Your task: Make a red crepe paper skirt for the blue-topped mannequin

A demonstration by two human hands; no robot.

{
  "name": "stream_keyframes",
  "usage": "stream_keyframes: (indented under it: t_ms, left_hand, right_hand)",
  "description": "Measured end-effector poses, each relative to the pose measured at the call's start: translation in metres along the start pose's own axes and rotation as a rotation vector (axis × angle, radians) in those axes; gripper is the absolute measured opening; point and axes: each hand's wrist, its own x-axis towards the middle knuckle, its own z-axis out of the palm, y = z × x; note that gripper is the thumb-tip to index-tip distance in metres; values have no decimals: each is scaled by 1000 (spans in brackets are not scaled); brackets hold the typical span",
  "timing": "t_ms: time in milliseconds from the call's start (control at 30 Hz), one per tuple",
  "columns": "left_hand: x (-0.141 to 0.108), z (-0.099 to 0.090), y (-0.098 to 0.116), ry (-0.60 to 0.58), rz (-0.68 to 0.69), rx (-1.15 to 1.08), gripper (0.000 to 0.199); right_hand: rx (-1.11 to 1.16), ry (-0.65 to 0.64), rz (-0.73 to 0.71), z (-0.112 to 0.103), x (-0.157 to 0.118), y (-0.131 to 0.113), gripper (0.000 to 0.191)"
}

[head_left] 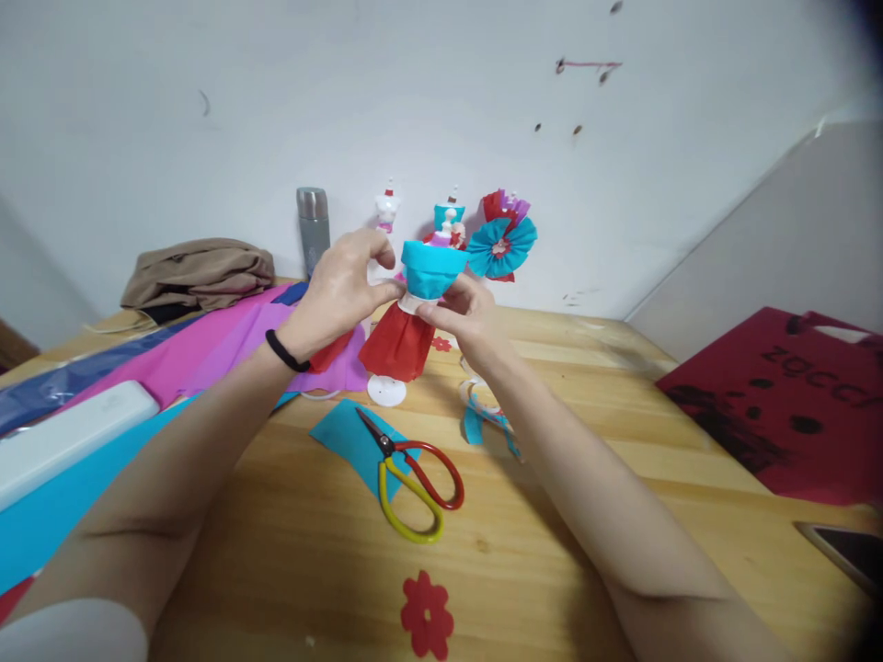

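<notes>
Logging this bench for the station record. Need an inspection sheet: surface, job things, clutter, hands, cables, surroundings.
Surface: wooden table, grain visible.
Job's things: small dress form with blue top, white waistband and red skirt; scissors lying across a blue piece.
Clutter: red flower cutout nearest the camera; blue scraps beside the right forearm; purple cloth or paper, material unclear, at left.
Hands: right hand grips the waistband; left hand has its thumb at the waistband, hidden fingers unclear.
Cables: nothing seen for certain.
Surroundings: pale wall with dark marks; bottle at the back; red bag at right.
</notes>
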Motion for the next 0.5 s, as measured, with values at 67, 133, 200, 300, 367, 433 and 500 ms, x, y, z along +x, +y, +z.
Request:
stream_keyframes:
  t_ms: [67,133,200,300,367,433,500]
  left_hand:
    - [0,2,1,30,-1,33,13]
    - [-1,5,2,-10,-29,17,9]
    - [-1,9,2,-57,-71,-29,9]
    - [0,11,3,-121,-99,-90,14]
    - [0,9,5,-170,-81,-120,15]
    - [0,7,7,-212,-67,-149,14]
    - [0,4,9,-253,-73,-196,11]
  right_hand:
    - [-33,30,-1,3,-1,-2,39]
    - [-43,52,-16,5,-2,-1,37]
    - [-55,72,-26,6,-2,1,36]
    - [-86,91,-32,7,-2,2,39]
    - [-112,97,-38,8,-2,0,39]
    - [-147,115,-42,9,-3,-3,39]
    - [-180,158,-27,9,-3,-5,39]
